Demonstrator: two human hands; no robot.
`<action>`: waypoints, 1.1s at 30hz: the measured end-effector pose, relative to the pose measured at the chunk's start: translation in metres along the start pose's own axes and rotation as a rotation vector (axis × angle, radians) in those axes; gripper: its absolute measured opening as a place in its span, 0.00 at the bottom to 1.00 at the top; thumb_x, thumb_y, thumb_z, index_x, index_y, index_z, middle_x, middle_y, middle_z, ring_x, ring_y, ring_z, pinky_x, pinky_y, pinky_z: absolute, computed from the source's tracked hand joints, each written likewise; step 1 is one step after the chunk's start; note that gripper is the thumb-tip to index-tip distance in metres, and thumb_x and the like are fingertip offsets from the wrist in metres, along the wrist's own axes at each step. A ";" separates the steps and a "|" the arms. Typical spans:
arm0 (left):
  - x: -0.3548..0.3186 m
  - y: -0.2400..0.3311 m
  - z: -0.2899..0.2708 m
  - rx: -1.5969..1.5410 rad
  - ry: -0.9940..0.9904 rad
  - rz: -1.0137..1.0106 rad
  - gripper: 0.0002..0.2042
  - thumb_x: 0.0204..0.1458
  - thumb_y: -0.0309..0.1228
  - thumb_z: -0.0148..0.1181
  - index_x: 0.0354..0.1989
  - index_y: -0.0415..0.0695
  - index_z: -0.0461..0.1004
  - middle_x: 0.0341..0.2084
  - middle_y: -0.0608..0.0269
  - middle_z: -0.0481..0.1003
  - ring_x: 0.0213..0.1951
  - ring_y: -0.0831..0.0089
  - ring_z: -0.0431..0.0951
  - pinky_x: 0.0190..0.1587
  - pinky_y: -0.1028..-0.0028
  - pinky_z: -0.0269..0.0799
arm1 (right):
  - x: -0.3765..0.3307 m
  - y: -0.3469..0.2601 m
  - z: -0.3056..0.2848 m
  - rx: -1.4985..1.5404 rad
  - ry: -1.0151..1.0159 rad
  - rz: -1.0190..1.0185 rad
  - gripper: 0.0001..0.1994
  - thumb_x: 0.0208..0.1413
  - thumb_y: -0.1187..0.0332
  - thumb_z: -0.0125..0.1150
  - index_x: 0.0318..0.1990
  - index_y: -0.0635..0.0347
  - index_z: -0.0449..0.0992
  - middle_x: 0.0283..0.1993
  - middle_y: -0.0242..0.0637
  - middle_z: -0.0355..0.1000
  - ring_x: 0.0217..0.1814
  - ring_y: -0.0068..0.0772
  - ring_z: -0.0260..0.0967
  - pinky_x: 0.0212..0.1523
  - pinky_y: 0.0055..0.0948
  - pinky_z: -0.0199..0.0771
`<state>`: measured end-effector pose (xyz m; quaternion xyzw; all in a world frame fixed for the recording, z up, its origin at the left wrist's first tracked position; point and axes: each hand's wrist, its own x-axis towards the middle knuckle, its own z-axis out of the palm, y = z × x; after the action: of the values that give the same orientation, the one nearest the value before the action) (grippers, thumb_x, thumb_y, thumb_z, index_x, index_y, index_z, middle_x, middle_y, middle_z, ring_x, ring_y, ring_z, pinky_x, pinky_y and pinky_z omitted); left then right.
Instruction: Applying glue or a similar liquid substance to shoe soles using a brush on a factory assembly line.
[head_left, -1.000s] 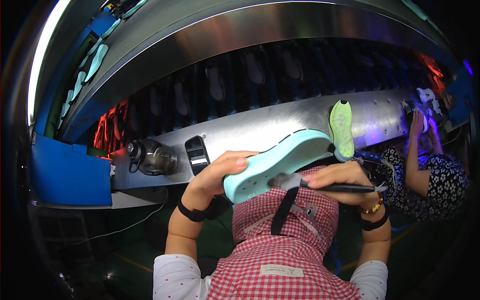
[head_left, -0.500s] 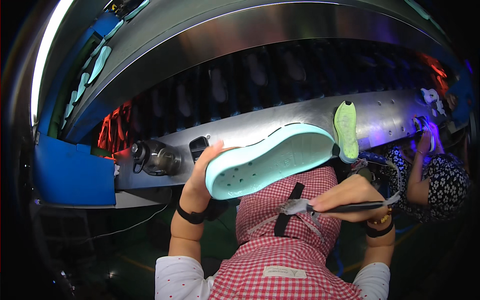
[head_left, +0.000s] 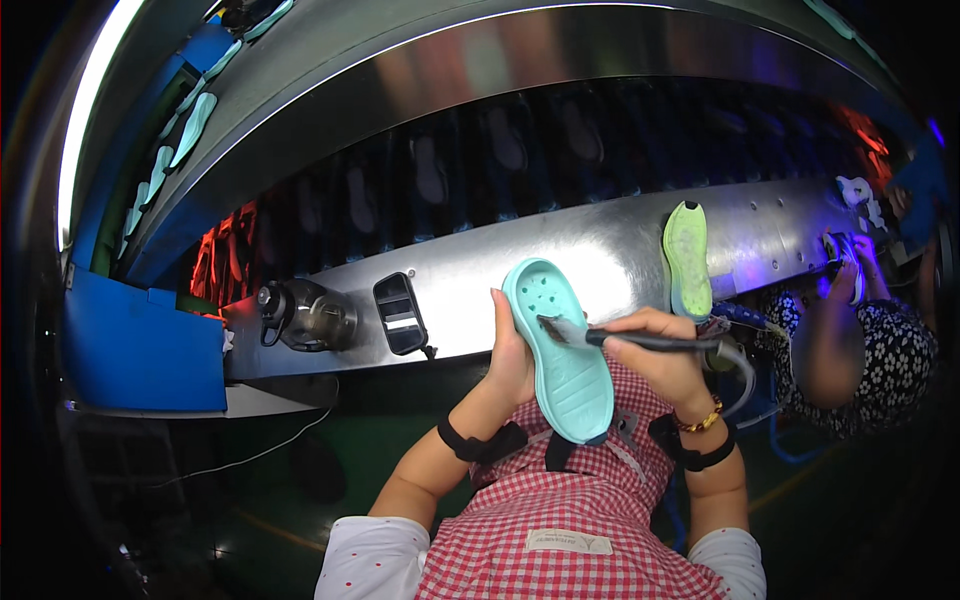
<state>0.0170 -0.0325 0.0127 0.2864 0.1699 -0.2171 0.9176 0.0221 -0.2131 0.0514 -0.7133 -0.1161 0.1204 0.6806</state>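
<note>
My left hand grips a light teal shoe sole by its left edge. The sole stands nearly upright, its wide end with small holes pointing away from me and its inner face showing. In my right hand is a brush with a black handle, held in closed fingers. Its pale bristles with dark tips lie over the sole's inner face, just below the holes. A clear tube curves from the back end of the handle. My left fingertips behind the sole are partly hidden.
On the metal ledge are a dark bottle, a black phone-like device and a lime-green sole. Beyond runs a dark conveyor with soles. A co-worker's patterned garment shows at right; teal soles lie at upper left.
The teal sole has turned from lying crosswise to nearly upright and moved right. My right hand has moved up and left, bringing the bristles from over my apron onto the sole's inner face.
</note>
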 end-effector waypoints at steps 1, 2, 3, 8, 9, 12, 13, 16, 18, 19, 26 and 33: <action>-0.001 0.001 0.004 0.042 0.078 0.057 0.44 0.43 0.69 0.20 0.48 0.39 0.62 0.37 0.50 0.70 0.41 0.57 0.72 0.47 0.56 0.67 | -0.002 0.003 0.003 -0.189 -0.005 -0.130 0.10 0.42 0.76 0.62 0.35 0.66 0.75 0.27 0.38 0.73 0.29 0.23 0.69 0.31 0.21 0.69; -0.001 0.004 0.003 0.048 0.082 0.062 0.44 0.43 0.69 0.20 0.48 0.39 0.62 0.37 0.50 0.70 0.41 0.57 0.72 0.47 0.56 0.67 | -0.004 -0.002 0.011 -0.226 0.000 -0.280 0.10 0.39 0.75 0.63 0.33 0.64 0.76 0.23 0.39 0.71 0.26 0.29 0.69 0.28 0.24 0.67; -0.002 0.007 0.000 0.040 0.068 0.082 0.43 0.43 0.69 0.21 0.46 0.39 0.63 0.35 0.51 0.70 0.39 0.57 0.72 0.47 0.55 0.67 | -0.008 -0.003 0.014 -0.263 -0.035 -0.376 0.10 0.38 0.76 0.63 0.32 0.64 0.76 0.23 0.39 0.71 0.26 0.31 0.69 0.28 0.25 0.67; -0.008 0.024 -0.009 0.022 0.017 0.199 0.43 0.43 0.68 0.20 0.42 0.38 0.65 0.31 0.52 0.71 0.35 0.58 0.74 0.41 0.59 0.72 | -0.021 -0.027 0.000 -0.208 -0.398 -0.328 0.11 0.34 0.77 0.64 0.31 0.64 0.77 0.24 0.39 0.73 0.26 0.30 0.70 0.26 0.24 0.68; -0.010 0.023 -0.008 0.004 -0.032 0.196 0.42 0.44 0.68 0.21 0.44 0.38 0.63 0.34 0.52 0.70 0.38 0.57 0.73 0.43 0.59 0.71 | -0.017 -0.034 -0.006 -0.172 -0.383 -0.268 0.11 0.34 0.77 0.64 0.31 0.64 0.77 0.25 0.38 0.73 0.27 0.29 0.70 0.27 0.24 0.68; -0.011 0.015 0.008 0.002 -0.001 0.190 0.42 0.42 0.69 0.26 0.46 0.41 0.63 0.37 0.55 0.69 0.41 0.60 0.72 0.49 0.54 0.65 | -0.004 -0.030 -0.010 0.035 -0.129 -0.133 0.11 0.41 0.77 0.62 0.36 0.64 0.76 0.30 0.37 0.73 0.30 0.21 0.69 0.30 0.18 0.68; -0.011 0.012 0.007 0.072 -0.077 0.187 0.41 0.44 0.68 0.27 0.49 0.41 0.61 0.41 0.56 0.68 0.44 0.63 0.70 0.49 0.59 0.66 | -0.001 -0.026 -0.003 0.146 -0.057 -0.059 0.10 0.42 0.77 0.62 0.36 0.65 0.76 0.31 0.37 0.73 0.31 0.20 0.69 0.32 0.18 0.68; -0.013 0.009 0.018 0.138 -0.054 0.263 0.39 0.46 0.66 0.28 0.51 0.41 0.60 0.41 0.55 0.68 0.44 0.63 0.70 0.49 0.62 0.67 | 0.004 -0.015 0.004 0.205 -0.009 -0.004 0.09 0.44 0.76 0.61 0.36 0.66 0.75 0.33 0.37 0.73 0.34 0.20 0.69 0.36 0.17 0.68; -0.017 0.010 0.015 0.167 -0.085 0.251 0.38 0.47 0.64 0.32 0.53 0.41 0.58 0.45 0.54 0.66 0.46 0.64 0.69 0.49 0.63 0.67 | 0.001 -0.016 0.008 0.097 -0.022 -0.040 0.09 0.45 0.76 0.60 0.36 0.67 0.75 0.33 0.37 0.73 0.34 0.19 0.69 0.36 0.18 0.68; -0.018 0.010 0.014 0.255 -0.037 0.244 0.39 0.46 0.65 0.34 0.54 0.42 0.56 0.46 0.54 0.65 0.46 0.63 0.69 0.50 0.63 0.66 | 0.000 -0.017 0.009 0.104 -0.023 -0.026 0.09 0.45 0.76 0.60 0.36 0.67 0.75 0.33 0.36 0.73 0.33 0.19 0.69 0.36 0.18 0.68; -0.025 0.011 0.017 0.113 -0.155 0.268 0.46 0.37 0.70 0.41 0.58 0.43 0.52 0.50 0.53 0.62 0.47 0.63 0.68 0.53 0.57 0.62 | -0.004 -0.011 0.015 0.202 -0.013 -0.029 0.09 0.45 0.76 0.61 0.35 0.65 0.75 0.33 0.36 0.72 0.32 0.18 0.68 0.33 0.16 0.67; -0.012 0.021 0.013 -0.078 -0.166 0.290 0.50 0.33 0.75 0.28 0.55 0.43 0.55 0.34 0.56 0.68 0.39 0.64 0.70 0.46 0.55 0.66 | -0.013 -0.014 0.014 0.367 -0.410 -0.178 0.10 0.41 0.78 0.62 0.35 0.65 0.76 0.31 0.39 0.73 0.32 0.21 0.69 0.32 0.17 0.67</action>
<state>0.0200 -0.0210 0.0371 0.2529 0.0587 -0.0987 0.9606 0.0055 -0.2031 0.0648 -0.5261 -0.2896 0.2210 0.7684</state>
